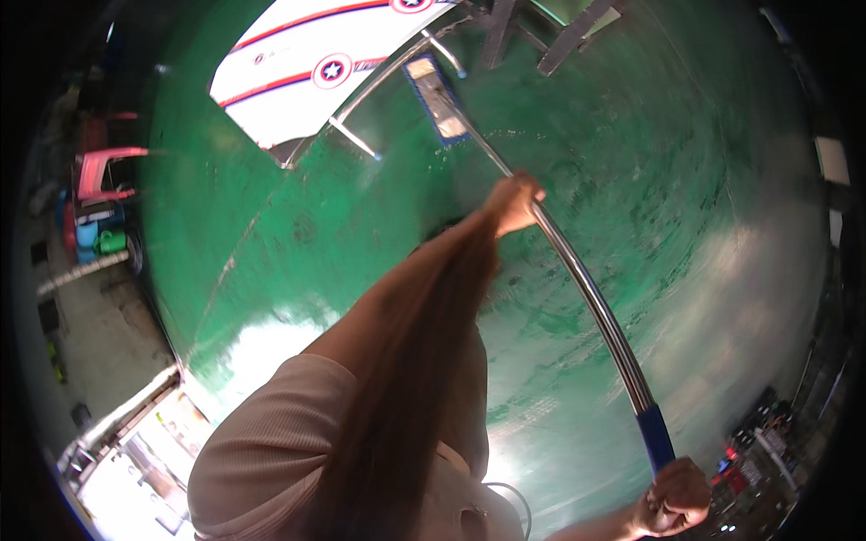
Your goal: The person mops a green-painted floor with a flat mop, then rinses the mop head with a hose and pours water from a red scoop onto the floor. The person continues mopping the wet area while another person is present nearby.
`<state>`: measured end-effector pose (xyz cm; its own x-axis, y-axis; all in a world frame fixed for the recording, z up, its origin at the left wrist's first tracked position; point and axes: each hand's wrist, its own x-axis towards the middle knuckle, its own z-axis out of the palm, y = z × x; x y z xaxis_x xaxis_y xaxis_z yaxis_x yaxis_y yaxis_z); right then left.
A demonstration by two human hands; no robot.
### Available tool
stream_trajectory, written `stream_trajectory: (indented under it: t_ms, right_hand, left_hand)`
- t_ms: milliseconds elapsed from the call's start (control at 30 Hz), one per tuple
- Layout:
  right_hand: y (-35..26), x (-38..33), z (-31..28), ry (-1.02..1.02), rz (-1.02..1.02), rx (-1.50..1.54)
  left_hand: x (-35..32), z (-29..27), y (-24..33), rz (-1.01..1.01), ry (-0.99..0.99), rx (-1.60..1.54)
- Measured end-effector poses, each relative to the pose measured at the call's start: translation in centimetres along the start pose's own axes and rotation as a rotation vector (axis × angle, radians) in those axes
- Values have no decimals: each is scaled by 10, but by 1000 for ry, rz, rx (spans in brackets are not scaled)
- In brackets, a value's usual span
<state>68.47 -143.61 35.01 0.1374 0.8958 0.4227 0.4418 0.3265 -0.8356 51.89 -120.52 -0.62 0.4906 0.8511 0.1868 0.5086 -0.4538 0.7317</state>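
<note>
A flat mop point(594, 302) with a long metal handle slants across the view. My left hand point(516, 203), arm stretched forward, is closed around the handle partway down. Near the lower right, my right hand point(677, 496) is wrapped round the top end, by the blue grip point(655, 436). The mop's rectangular head point(440, 101), blue-edged with a pale, dirty-looking middle, lies on the green floor point(613, 171). It sits beside the metal legs of a white panel with red and blue stripes. Long hair hangs blurred over part of my left arm.
The white striped panel point(298, 63) stands on metal tube legs point(356, 140) at the upper left. Dark metal supports point(499, 34) rise beyond the mop head. At far left are a pink car-body part point(108, 171) and a green container point(111, 242). Assorted clutter point(749, 460) lies at lower right.
</note>
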Motion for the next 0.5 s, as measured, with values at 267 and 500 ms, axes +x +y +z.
stream_trajectory:
  t_ms: [267,500]
  right_hand:
    - [-113,-38,-110,393,33,-81]
    - [-153,-60,-85,354,-31,-45]
  left_hand:
    - [-87,48,168,-188,-45,-189]
    - [-199,-10,199,-348,-237,-130]
